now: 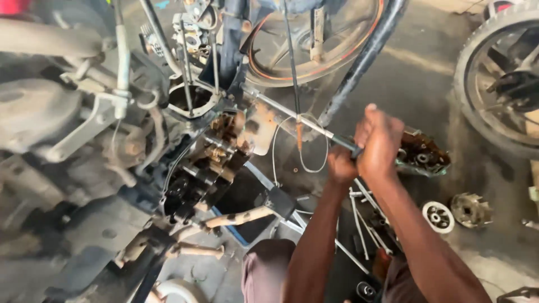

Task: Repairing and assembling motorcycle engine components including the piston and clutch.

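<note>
Oily workshop floor (415, 84), hands (365, 148) gripping long, seemingly steel wrench (292, 118)

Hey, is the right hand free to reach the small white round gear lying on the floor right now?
Probably not: the right hand and the left hand both grip the long metal bar. The floor path to the white round gear looks open.

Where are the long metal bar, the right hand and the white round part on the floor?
long metal bar (292, 116): head view, on the bare shaft between engine and hands.
right hand (380, 143): head view, on the back of the fist.
white round part (438, 216): head view, on its flat face.
</note>
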